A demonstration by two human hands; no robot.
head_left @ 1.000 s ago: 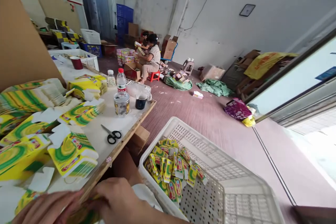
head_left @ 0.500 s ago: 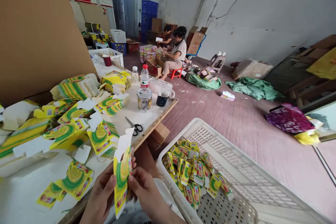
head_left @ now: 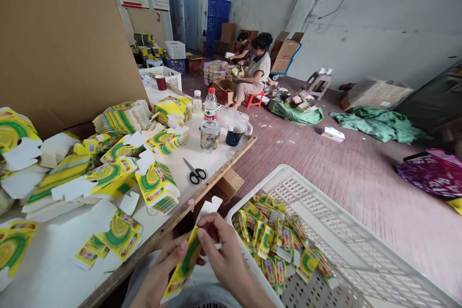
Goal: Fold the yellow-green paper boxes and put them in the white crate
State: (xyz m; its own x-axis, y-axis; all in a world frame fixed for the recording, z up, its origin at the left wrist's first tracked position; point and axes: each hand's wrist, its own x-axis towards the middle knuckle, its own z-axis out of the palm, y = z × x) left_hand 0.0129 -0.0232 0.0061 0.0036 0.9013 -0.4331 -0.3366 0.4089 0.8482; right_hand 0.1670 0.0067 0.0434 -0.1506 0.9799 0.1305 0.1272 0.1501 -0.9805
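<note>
Between my two hands is a yellow and green printed carton [head_left: 188,261], tilted, its white end flap sticking up at the top. My left hand [head_left: 164,267] grips its lower side, thumb along the near edge. At the upper end, my right hand [head_left: 222,245] pinches it near the flap, fingers bent. To the left on the white table [head_left: 68,245] lie loose flat cartons [head_left: 121,233] and a stack of flat cartons [head_left: 158,185]. Right of my hands stands a white plastic basket [head_left: 288,172] with many small folded cartons [head_left: 266,240] in it.
Black-handled scissors [head_left: 197,175] lie near the table's wooden edge. Beyond them stand a clear canister [head_left: 210,135], a dark mug [head_left: 234,135] and a red-capped water bottle [head_left: 210,104]. A cardboard sheet [head_left: 68,33] rises at the left. Two people [head_left: 258,70] sit farther back.
The carton has tilted over to the right and now shows narrower. My right hand has moved up to its flap end. The view has swung slightly left.
</note>
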